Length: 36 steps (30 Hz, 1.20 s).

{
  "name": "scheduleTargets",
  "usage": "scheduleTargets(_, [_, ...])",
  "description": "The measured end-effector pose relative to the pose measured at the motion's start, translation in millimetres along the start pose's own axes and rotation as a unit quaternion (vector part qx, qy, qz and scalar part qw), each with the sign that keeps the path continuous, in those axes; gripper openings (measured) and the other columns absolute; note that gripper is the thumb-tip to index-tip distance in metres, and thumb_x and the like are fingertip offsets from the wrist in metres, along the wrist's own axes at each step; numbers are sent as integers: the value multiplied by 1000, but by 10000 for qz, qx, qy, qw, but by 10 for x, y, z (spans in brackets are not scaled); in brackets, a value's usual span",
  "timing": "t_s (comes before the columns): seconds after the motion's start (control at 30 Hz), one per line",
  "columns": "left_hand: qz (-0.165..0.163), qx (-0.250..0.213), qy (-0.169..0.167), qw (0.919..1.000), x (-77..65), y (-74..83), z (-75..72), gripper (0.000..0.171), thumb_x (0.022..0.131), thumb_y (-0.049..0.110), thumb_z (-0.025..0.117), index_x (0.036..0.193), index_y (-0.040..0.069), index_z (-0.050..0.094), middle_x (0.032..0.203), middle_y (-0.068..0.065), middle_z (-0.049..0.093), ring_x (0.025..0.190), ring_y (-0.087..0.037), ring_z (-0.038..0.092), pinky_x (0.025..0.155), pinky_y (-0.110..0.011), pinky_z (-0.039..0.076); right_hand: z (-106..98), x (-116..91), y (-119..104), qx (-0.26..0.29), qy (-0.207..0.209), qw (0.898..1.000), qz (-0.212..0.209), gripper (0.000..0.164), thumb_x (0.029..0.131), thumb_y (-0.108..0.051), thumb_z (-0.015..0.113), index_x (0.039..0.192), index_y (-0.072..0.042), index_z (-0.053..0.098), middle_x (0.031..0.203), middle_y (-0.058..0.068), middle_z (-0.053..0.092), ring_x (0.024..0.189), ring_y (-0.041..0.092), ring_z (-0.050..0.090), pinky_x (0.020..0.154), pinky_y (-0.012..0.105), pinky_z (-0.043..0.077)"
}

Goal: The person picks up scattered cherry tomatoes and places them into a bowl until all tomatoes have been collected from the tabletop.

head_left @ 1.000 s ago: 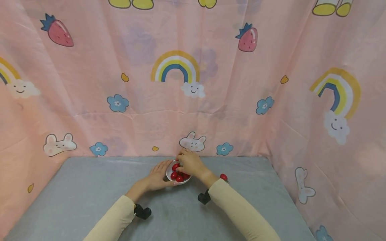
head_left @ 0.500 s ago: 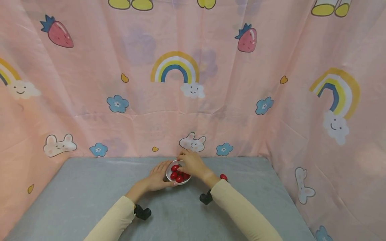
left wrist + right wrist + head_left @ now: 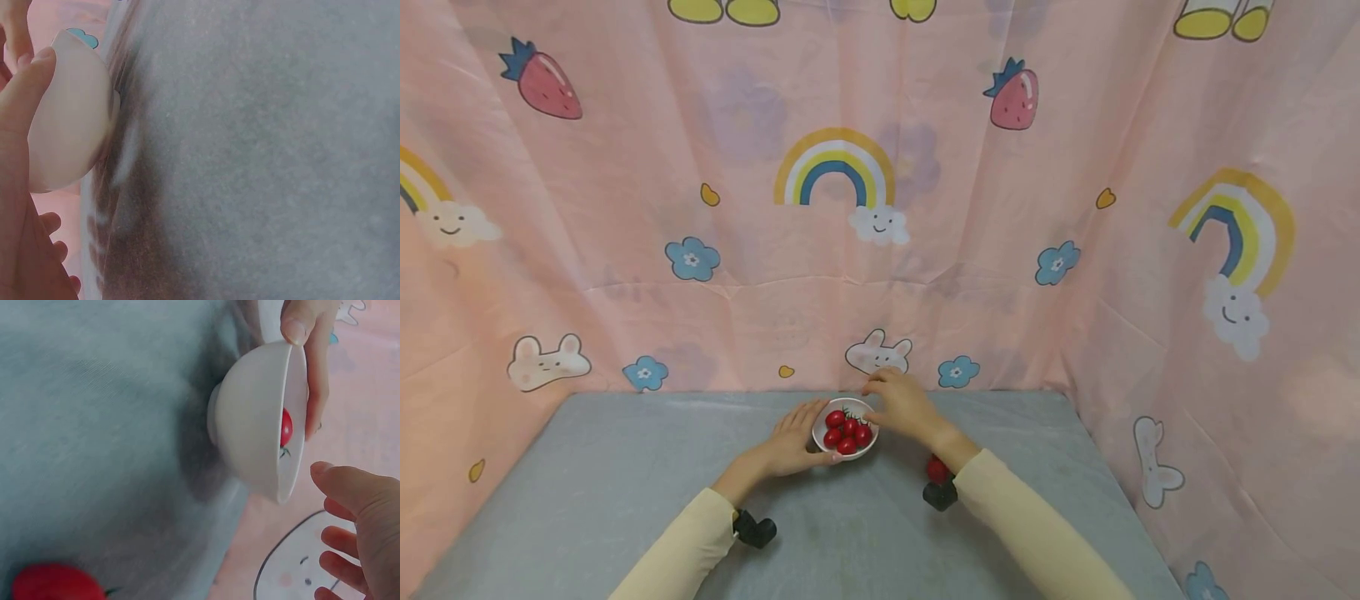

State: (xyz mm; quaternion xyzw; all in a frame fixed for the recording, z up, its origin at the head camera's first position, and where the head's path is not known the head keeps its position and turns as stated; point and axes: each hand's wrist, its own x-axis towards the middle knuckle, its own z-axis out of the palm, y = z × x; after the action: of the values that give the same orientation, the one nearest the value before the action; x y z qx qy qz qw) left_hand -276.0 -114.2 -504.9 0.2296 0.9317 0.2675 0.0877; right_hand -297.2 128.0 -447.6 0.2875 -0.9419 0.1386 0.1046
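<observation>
A white bowl (image 3: 817, 442) holds several red cherry tomatoes (image 3: 846, 446) with green stems. My left hand (image 3: 793, 442) grips the bowl from its left side, thumb at the near rim and fingers along the far side. In the left wrist view the thumb (image 3: 31, 81) lies against the rim. Just right of the bowl hovers my right hand (image 3: 906, 408), fingers spread and loosely bent, holding nothing. The right wrist view shows a gap between its thumb (image 3: 344, 484) and the rim. Under the right wrist, a loose red tomato (image 3: 937, 469) is partly hidden by the arm.
A grey cloth-covered table (image 3: 850, 533) spreads beneath the arms. Pink printed curtains (image 3: 745, 317) enclose its back and sides. A black wrist camera (image 3: 755, 529) sits on the left wrist, another black camera (image 3: 940, 493) on the right.
My right hand has drawn back to the right from above the bowl, uncovering the tomatoes. A loose tomato shows left of the right sleeve; the one earlier seen right of it is hidden.
</observation>
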Motion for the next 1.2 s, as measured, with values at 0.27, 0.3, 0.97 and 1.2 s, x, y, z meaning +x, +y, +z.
scheduleTargets(0.27, [-37, 8, -65, 10000, 8, 10, -12, 103, 83, 63, 68, 159, 15, 17, 164, -16, 22, 153, -42, 15, 122, -64, 14, -56, -225, 188, -8, 32, 9998, 183, 34, 81, -33, 82, 109, -15, 74, 121, 5, 67, 117, 24, 59, 104, 44, 50])
scheduleTargets(0.3, [-17, -3, -43, 10000, 5, 9, -11, 103, 82, 63, 68, 159, 15, 17, 164, -16, 23, 153, -42, 15, 121, -64, 14, -62, -259, 211, 19, 51, 9998, 190, 34, 81, -32, 82, 109, -14, 74, 120, 5, 67, 117, 23, 59, 103, 43, 50])
scheduleTargets(0.97, [-5, -59, 18, 10000, 28, -32, 17, 104, 82, 62, 69, 159, 15, 17, 164, -14, 23, 153, -41, 16, 121, -65, 14, -145, -1025, 517, 243, -253, 9993, 155, 33, 82, -31, 80, 108, -12, 74, 123, 11, 65, 119, 32, 56, 103, 54, 47])
scheduleTargets(1.2, [77, -85, 32, 9999, 24, -58, 31, 106, 81, 65, 67, 158, 13, 17, 164, -15, 22, 152, -42, 15, 121, -65, 12, -125, -1199, 560, 270, -290, 9992, 65, 37, 79, -37, 82, 108, -15, 74, 123, 10, 65, 117, 31, 57, 99, 54, 49])
